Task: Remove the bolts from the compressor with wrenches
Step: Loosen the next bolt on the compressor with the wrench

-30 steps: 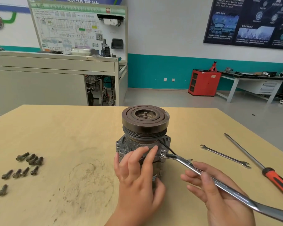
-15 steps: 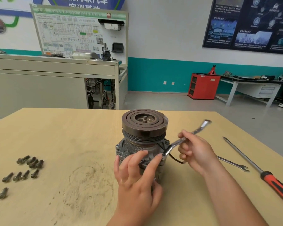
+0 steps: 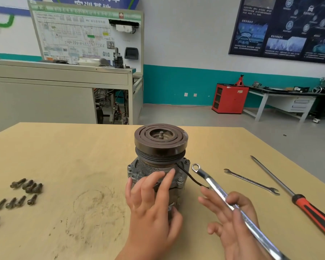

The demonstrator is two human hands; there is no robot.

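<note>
**wrench ring hanging just off the compressor**

one grey metal compressor with a dark grooved pulley on top (image 3: 160, 147) is standing upright near the middle of the pale wooden table (image 3: 83, 156). the left hand (image 3: 150, 203) is gripping its body, fingers lying over the flange and thumb curling round the lower front. the right hand (image 3: 233, 218) is pinching one long shiny combination wrench (image 3: 212, 186) between thumb and forefinger, its other fingers spreading loose. the wrench's ring end is sitting just beside the flange, apart from it. two bolt heads (image 3: 187, 162) are showing on the flange's right side. nine dark loose bolts (image 3: 17, 182) are lying at the far left. one slim open-ended spanner (image 3: 251, 182) and one red-and-black-handled screwdriver (image 3: 311, 209) are lying on the right.
</note>
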